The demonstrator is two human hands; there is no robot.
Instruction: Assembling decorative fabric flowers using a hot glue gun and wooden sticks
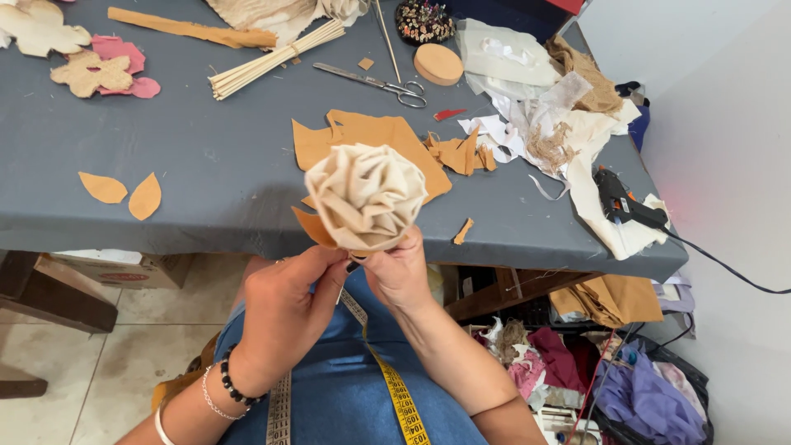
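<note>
fabric rose (366, 194) (cream) in both hands (346, 288)

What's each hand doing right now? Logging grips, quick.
Left hand: closed, pinching the base of the cream fabric flower.
Right hand: closed around the same flower's base.

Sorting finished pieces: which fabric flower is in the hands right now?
The cream rolled rose, pinched underneath by the left hand and right hand. The flat flowers lie untouched at the table's far left.
</note>
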